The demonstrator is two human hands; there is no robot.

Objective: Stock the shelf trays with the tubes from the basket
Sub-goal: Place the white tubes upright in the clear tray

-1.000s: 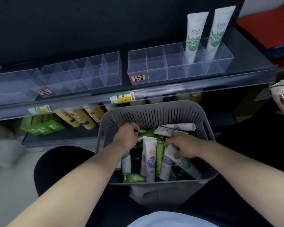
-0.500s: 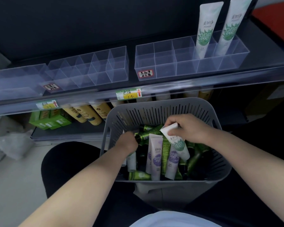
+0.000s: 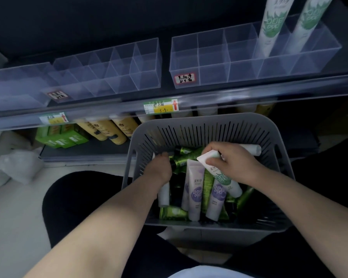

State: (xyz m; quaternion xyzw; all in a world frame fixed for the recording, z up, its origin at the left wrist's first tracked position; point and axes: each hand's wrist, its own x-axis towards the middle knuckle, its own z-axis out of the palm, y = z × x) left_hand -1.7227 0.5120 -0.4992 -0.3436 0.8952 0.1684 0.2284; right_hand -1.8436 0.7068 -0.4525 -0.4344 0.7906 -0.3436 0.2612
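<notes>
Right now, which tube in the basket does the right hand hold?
The white tube with green print, pinched at its flat end by the right hand; the purple-printed tubes lie loose.

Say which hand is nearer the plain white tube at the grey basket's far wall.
Right. The right hand sits in front of the plain white tube; the left hand is by the left wall of the grey slotted basket.

Clear glossy plastic trays (image 3: 249,63), seemingly.

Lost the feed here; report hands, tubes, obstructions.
Right hand pinching green-print tube over basket. Left hand gripping white tube inside. Two tubes standing in right tray; nothing blocking.
</notes>
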